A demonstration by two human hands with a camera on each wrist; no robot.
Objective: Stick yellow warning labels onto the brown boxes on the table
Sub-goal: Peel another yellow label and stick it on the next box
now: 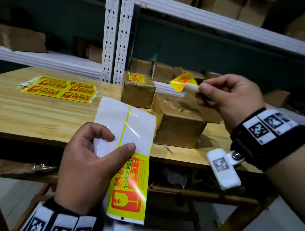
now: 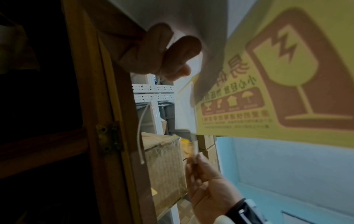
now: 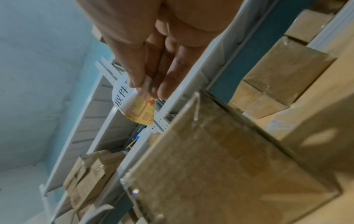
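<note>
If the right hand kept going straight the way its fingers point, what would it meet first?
Probably the far brown box that already carries a label; the right hand pinches a peeled yellow label pointing that way, though depth is unclear.

Peeled yellow warning label (image 1: 182, 84) w/ red print – curled, held above tape-wrapped brown cardboard box (image 1: 179, 129) at table edge. Second brown box (image 1: 138, 93) behind – yellow label (image 1: 136, 78) already on top.

The wooden table (image 1: 34, 112) carries taped brown boxes (image 1: 179, 129) and a label sheet (image 1: 60, 90).
</note>
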